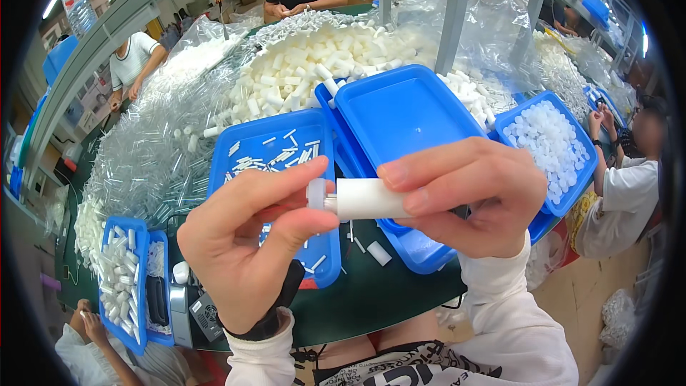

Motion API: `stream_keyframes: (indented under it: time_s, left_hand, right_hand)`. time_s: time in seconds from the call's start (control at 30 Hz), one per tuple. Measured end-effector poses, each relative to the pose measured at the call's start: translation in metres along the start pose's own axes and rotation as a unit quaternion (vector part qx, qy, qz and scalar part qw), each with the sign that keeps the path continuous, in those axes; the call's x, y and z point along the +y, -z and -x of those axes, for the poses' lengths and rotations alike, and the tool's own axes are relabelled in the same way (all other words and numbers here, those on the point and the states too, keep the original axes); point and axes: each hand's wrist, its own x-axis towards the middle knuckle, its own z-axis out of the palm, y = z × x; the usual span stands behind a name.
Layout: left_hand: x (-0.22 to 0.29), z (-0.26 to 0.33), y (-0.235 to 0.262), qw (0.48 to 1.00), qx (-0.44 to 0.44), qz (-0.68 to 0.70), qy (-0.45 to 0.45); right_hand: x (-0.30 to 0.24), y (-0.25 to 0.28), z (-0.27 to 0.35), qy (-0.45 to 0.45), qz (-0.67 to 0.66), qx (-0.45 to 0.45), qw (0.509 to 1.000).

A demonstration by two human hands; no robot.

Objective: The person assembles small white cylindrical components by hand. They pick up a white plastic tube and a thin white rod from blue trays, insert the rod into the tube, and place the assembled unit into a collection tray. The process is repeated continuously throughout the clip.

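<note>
My right hand (pixel 479 193) grips a white cylindrical tube (pixel 368 199), held level in front of me. Between the thumb and fingers of my left hand (pixel 250 236) is a translucent white cap (pixel 316 194), just at the tube's left end. Thin pale rods show in the narrow gap between cap and tube. Both hands are closed in a pinch above the table. Beneath them, a blue tray (pixel 325 257) holds small white and metallic pins. Part of that tray is hidden behind my left hand.
Another blue tray (pixel 407 111) lies behind my right hand. Translucent caps fill a blue tray (pixel 589 161) at the right; white tubes fill one (pixel 146 243) at the left. A heap of white cylinders (pixel 314 57) and clear tubes (pixel 157 150) covers the far table. Grey posts (pixel 455 18) rise there. Several people sit around.
</note>
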Motion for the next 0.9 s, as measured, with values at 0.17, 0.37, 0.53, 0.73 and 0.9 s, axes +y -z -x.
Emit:
stream_keyframes:
  time_s: [0.17, 0.37, 0.53, 0.73, 0.9]
  left_hand:
    - [0.000, 0.001, -0.001, 0.999, 0.016, 0.040, -0.024]
    - [-0.002, 0.001, -0.003, 0.996, 0.009, -0.008, -0.094]
    - [-0.001, -0.001, 0.000, 0.994, -0.023, -0.002, -0.107]
    - [0.016, 0.003, 0.025, 0.993, -0.090, -0.005, -0.078]
    - [0.018, 0.029, 0.084, 0.947, 0.271, -0.059, -0.162]
  right_hand:
    - [-0.003, -0.003, 0.000, -0.088, -0.044, 0.047, 0.994]
    - [0.000, -0.003, 0.001, -0.085, -0.059, 0.040, 0.994]
    - [-0.001, -0.010, 0.001, -0.073, -0.047, 0.038, 0.996]
    - [-0.027, -0.024, -0.001, -0.225, -0.082, 0.013, 0.971]
    - [-0.023, -0.035, -0.050, -0.294, 0.131, -0.334, 0.886]
